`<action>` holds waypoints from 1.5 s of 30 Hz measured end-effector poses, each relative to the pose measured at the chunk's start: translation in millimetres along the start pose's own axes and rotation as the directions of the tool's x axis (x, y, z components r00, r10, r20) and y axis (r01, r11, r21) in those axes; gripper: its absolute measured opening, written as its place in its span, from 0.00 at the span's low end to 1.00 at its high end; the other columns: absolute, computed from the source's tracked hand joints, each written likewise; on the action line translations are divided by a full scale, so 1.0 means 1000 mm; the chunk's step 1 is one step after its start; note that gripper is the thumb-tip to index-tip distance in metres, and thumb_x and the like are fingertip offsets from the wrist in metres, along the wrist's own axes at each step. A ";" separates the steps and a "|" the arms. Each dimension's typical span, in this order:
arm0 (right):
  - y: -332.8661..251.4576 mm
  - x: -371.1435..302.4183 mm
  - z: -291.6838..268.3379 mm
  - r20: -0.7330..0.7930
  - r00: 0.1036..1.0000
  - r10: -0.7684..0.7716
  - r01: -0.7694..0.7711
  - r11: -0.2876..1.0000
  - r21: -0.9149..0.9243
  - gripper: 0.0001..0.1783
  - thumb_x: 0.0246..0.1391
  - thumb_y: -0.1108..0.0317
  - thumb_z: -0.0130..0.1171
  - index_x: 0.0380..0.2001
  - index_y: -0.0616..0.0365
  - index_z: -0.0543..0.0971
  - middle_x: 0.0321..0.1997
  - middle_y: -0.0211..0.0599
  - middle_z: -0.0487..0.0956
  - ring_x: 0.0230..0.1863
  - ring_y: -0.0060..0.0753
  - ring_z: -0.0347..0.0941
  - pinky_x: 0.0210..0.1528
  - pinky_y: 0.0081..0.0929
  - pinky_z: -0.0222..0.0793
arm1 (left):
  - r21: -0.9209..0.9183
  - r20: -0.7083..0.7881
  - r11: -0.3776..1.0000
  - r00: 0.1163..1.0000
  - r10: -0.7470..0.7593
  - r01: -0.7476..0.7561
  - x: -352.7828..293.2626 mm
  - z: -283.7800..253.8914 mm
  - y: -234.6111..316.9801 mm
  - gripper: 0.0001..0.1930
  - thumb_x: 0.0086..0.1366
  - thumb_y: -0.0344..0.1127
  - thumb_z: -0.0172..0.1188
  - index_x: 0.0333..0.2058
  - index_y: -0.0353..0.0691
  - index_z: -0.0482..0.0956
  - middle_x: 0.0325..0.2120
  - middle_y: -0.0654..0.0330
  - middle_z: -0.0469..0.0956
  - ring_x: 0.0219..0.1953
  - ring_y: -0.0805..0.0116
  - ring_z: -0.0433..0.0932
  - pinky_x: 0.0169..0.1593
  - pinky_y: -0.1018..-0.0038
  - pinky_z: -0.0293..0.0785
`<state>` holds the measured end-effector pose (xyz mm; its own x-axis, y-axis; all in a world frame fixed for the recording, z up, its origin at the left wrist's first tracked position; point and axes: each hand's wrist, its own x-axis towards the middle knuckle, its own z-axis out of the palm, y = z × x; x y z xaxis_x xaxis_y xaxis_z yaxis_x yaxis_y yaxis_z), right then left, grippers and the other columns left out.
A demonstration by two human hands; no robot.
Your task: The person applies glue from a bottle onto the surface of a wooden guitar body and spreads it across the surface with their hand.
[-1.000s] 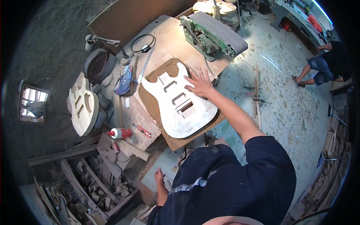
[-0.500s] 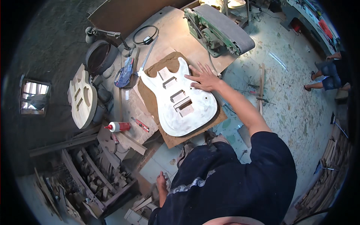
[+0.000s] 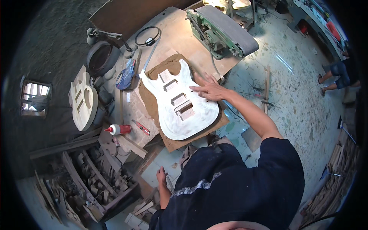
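A white-coated electric guitar body (image 3: 184, 111) with routed pockets lies flat on a brown board (image 3: 174, 145) at the bench's front. My right hand (image 3: 210, 89) is open, its fingers spread and somewhat blurred. Its fingertips reach over the body's right edge near the small holes, touching or just above the surface; I cannot tell which. Low by my side hangs my left hand (image 3: 161, 176), away from the bench. Its thumb and a finger stand apart, with nothing visible between them.
A green belt sander (image 3: 220, 32) stands at the bench's back right. To the left are a bare wood guitar body (image 3: 83, 100), a red-and-white bottle (image 3: 118, 129), a red cutter knife (image 3: 141, 127) and a blue-handled tool (image 3: 126, 76). Wood scraps fill a crate (image 3: 119, 201). Another person (image 3: 339, 73) is at far right.
My right hand has slid a little down along the guitar body's right edge. My left hand has risen slightly and shifted left. The other person's legs have moved.
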<state>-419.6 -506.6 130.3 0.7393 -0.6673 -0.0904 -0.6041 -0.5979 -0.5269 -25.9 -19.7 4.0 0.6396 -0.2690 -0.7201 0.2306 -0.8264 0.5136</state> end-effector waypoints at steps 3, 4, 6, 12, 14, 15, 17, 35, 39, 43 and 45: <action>-0.007 0.007 0.011 -0.052 0.990 0.130 -0.133 0.990 -0.044 0.35 0.64 0.26 0.33 0.71 0.15 0.59 0.82 0.40 0.36 0.79 0.64 0.22 0.76 0.64 0.21 | -0.010 0.005 1.000 1.000 0.028 -0.028 -0.004 0.002 -0.002 0.32 0.69 0.55 0.58 0.54 0.27 0.72 0.47 0.47 0.76 0.46 0.59 0.77 0.43 0.65 0.80; -0.008 0.006 0.014 -0.047 0.991 0.128 -0.130 0.991 -0.041 0.35 0.64 0.26 0.33 0.71 0.15 0.59 0.82 0.40 0.36 0.79 0.64 0.22 0.76 0.64 0.21 | -0.009 0.002 1.000 1.000 0.023 -0.023 -0.007 0.001 -0.005 0.32 0.69 0.55 0.58 0.54 0.27 0.72 0.47 0.47 0.76 0.46 0.59 0.77 0.43 0.65 0.80; -0.011 0.007 0.013 -0.055 0.996 0.066 -0.071 0.994 -0.088 0.36 0.63 0.25 0.33 0.71 0.17 0.59 0.82 0.39 0.36 0.80 0.63 0.23 0.76 0.64 0.20 | 0.018 -0.005 1.000 1.000 -0.013 0.013 -0.008 0.003 -0.005 0.31 0.69 0.55 0.59 0.53 0.28 0.73 0.45 0.49 0.77 0.44 0.60 0.77 0.42 0.65 0.80; -0.029 0.004 0.002 0.009 1.000 0.010 -0.008 0.987 -0.159 0.34 0.64 0.27 0.32 0.70 0.13 0.60 0.82 0.38 0.40 0.80 0.62 0.26 0.75 0.67 0.22 | -0.061 -0.051 0.992 0.993 -0.110 0.106 -0.016 0.006 -0.045 0.29 0.69 0.54 0.59 0.51 0.30 0.73 0.39 0.54 0.75 0.39 0.64 0.75 0.40 0.65 0.79; -0.022 0.012 0.005 -0.057 0.998 0.021 -0.033 0.977 -0.213 0.30 0.66 0.31 0.33 0.70 0.12 0.60 0.82 0.38 0.42 0.80 0.62 0.27 0.75 0.68 0.23 | -0.029 -0.034 0.992 0.992 -0.121 0.120 -0.021 0.011 -0.041 0.29 0.69 0.54 0.59 0.52 0.30 0.73 0.39 0.54 0.76 0.40 0.63 0.75 0.40 0.65 0.80; -0.017 0.018 0.005 -0.057 0.998 0.019 -0.031 0.975 -0.218 0.30 0.66 0.31 0.33 0.70 0.12 0.60 0.82 0.38 0.42 0.80 0.62 0.27 0.75 0.68 0.23 | 0.005 -0.022 0.991 0.990 -0.136 0.136 -0.024 0.013 -0.039 0.28 0.69 0.53 0.59 0.52 0.30 0.73 0.40 0.54 0.76 0.41 0.63 0.76 0.40 0.65 0.80; -0.009 0.035 0.003 -0.130 0.990 0.062 -0.091 0.968 -0.235 0.30 0.66 0.31 0.35 0.70 0.12 0.59 0.81 0.38 0.42 0.80 0.62 0.29 0.75 0.69 0.25 | -0.007 -0.016 0.991 0.991 -0.136 0.135 -0.028 0.013 -0.035 0.28 0.69 0.53 0.59 0.53 0.30 0.73 0.41 0.53 0.77 0.42 0.63 0.76 0.41 0.64 0.80; 0.054 0.143 -0.046 -0.136 0.983 0.120 -0.168 0.886 -0.433 0.37 0.62 0.24 0.28 0.72 0.15 0.56 0.82 0.32 0.40 0.81 0.57 0.26 0.76 0.65 0.20 | -0.137 -0.133 0.974 0.971 -0.201 0.183 -0.086 0.013 -0.100 0.28 0.69 0.54 0.59 0.49 0.29 0.75 0.37 0.54 0.75 0.37 0.64 0.76 0.37 0.65 0.80; 0.048 0.141 -0.045 -0.204 0.977 0.067 -0.143 0.912 -0.384 0.38 0.62 0.25 0.29 0.72 0.19 0.58 0.82 0.33 0.40 0.81 0.57 0.26 0.76 0.65 0.22 | -0.114 -0.185 0.977 0.962 -0.199 0.180 -0.106 0.011 -0.098 0.27 0.69 0.54 0.59 0.46 0.30 0.76 0.36 0.55 0.75 0.36 0.64 0.76 0.36 0.65 0.81; 0.038 0.136 -0.044 -0.071 0.996 0.053 -0.077 0.917 -0.392 0.38 0.63 0.25 0.29 0.72 0.19 0.59 0.82 0.36 0.41 0.80 0.59 0.29 0.75 0.67 0.25 | -0.153 -0.222 0.983 0.966 -0.136 0.103 -0.114 0.017 -0.100 0.26 0.69 0.54 0.59 0.45 0.31 0.76 0.36 0.55 0.75 0.37 0.64 0.76 0.36 0.65 0.81; 0.040 0.144 -0.048 -0.078 0.994 0.082 -0.107 0.907 -0.407 0.38 0.63 0.25 0.29 0.72 0.20 0.59 0.82 0.36 0.41 0.80 0.60 0.29 0.75 0.67 0.25 | -0.106 -0.153 0.969 0.959 -0.238 0.224 -0.113 0.015 -0.095 0.27 0.70 0.55 0.58 0.46 0.31 0.76 0.37 0.55 0.75 0.37 0.64 0.76 0.38 0.65 0.81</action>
<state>-351.7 -648.1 136.8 0.6618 -0.7467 -0.0667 -0.7480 -0.6518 -0.1249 -131.1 81.8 28.9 0.6705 0.0143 -0.7417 0.4441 -0.8086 0.3859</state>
